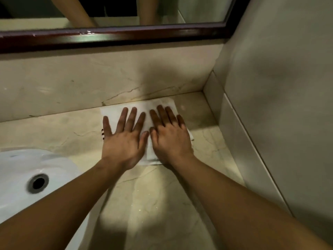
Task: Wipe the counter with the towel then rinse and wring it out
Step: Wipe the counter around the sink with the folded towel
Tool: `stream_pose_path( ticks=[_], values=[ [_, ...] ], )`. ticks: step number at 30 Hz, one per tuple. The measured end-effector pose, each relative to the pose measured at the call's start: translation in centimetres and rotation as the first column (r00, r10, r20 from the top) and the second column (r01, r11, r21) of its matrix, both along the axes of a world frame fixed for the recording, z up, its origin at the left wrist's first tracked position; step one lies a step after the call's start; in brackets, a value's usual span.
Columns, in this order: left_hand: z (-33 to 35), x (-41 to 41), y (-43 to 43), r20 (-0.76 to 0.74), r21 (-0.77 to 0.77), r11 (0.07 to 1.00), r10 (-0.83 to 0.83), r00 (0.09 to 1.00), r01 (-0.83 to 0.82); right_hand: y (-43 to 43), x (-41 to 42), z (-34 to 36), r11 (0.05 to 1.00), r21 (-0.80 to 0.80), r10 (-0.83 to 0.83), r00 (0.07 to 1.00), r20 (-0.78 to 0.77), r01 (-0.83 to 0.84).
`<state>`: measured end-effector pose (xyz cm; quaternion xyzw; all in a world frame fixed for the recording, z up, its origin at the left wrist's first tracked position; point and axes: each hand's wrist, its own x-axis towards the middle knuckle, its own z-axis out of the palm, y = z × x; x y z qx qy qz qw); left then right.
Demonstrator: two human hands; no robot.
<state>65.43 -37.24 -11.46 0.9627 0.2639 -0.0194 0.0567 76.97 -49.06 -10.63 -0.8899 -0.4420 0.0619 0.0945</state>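
A white towel [144, 107] lies flat on the beige marble counter [162, 195], pushed up against the backsplash near the right corner. My left hand [124, 139] presses flat on the towel's left part, fingers spread. Beside it, thumbs almost touching, my right hand [169, 136] lies flat on the towel's right part. Both palms hide most of the cloth; neither hand grips it. A dark red mark shows at the towel's left edge beside my left little finger.
A white sink basin [21, 170] with a round metal drain [38, 183] sits at the lower left. The marble backsplash [72, 83] runs behind, under a dark-framed mirror [115, 36]. A grey wall [279, 105] closes the right side.
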Motion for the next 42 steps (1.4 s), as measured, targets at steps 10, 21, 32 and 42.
stream_pose_path(
  ticks=[10,21,32,42],
  values=[
    [0.6,3.9,-3.7,-0.034,-0.033,0.999,-0.013,0.999,0.011,-3.6,3.3,0.2,0.998,-0.047,-0.032,0.999,0.01,0.032],
    [-0.3,2.1,-10.8,0.046,-0.015,0.993,-0.117,0.992,0.118,-11.9,0.0,0.3,0.988,-0.063,-0.14,0.99,0.013,0.141],
    [-0.5,-2.1,-14.9,0.091,-0.002,0.986,-0.167,0.982,0.168,-16.5,-4.2,-1.2,0.981,-0.063,-0.18,0.98,0.081,0.186],
    [-0.7,-5.8,-15.9,0.151,-0.08,0.99,-0.106,0.983,0.119,-16.7,-4.7,0.3,0.996,-0.083,-0.011,0.989,0.149,0.023]
  ],
)
